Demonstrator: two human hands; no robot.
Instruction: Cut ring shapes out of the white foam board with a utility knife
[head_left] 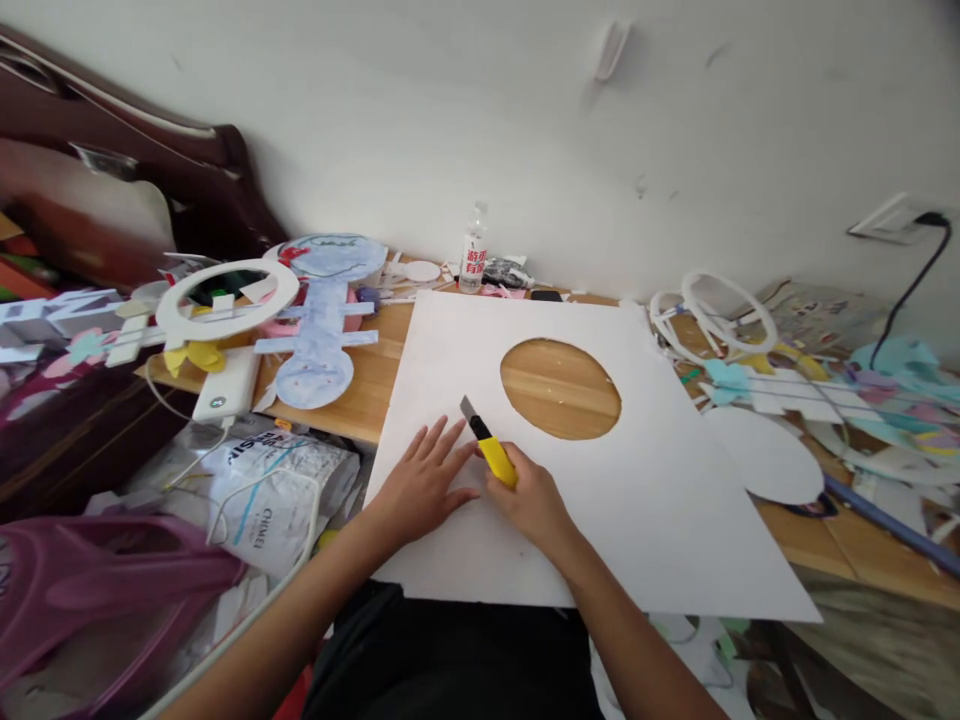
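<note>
A large white board (675, 500) lies flat on the wooden table, with an oval hole cut through it right of its middle. My right hand (529, 500) is closed around a yellow utility knife (497, 460). The knife's blade is out and points up and left, close to the board; whether it touches cannot be told. My left hand (424, 480) rests flat on the board's left part, fingers spread, just left of the knife. Through the hole the wood of the table (562, 385) shows.
A plastic bottle (473, 255) stands behind the board by the wall. Painted blue cutouts (315, 380), a white ring (169, 310) and a power bank (225, 388) lie at left. White rings (731, 310), a white oval piece (772, 455) and coloured cutouts crowd the right. A purple plastic object (150, 560) is lower left.
</note>
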